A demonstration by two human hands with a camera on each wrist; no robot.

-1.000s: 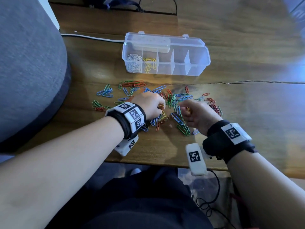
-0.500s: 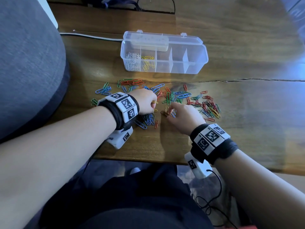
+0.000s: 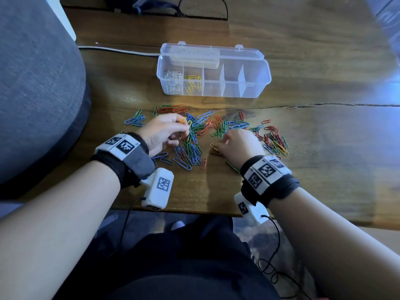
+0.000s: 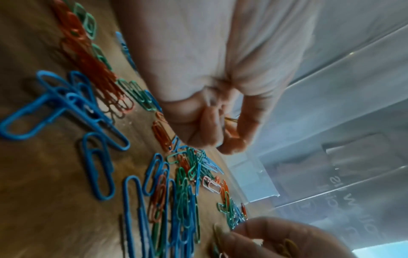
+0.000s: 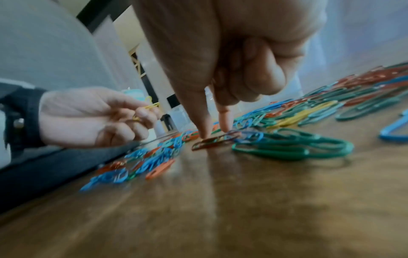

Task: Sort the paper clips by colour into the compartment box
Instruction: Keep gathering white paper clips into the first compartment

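Your left hand (image 3: 161, 132) pinches yellow clips (image 3: 184, 121); your right hand (image 3: 240, 146) presses 2 straight fingers (image 5: 204, 122) on a clip (image 5: 215, 140) on the counter (image 3: 324, 148). Box (image 3: 255, 87) at 12 o'clock.

A wooden table (image 3: 313, 159) with a long dark crack (image 3: 346, 104) running off to the right, beyond the right hand, carries everything. To the left of the left hand rises a large grey upholstered cushion (image 3: 36, 83), and a white cable (image 3: 121, 50) runs along the table from its edge, well beyond the left hand. At the far edge of the table, well past both hands, lie dark cords (image 3: 201, 7), while below the right wrist, off the near edge of the table, a thin black wire (image 3: 270, 269) coils in loops.
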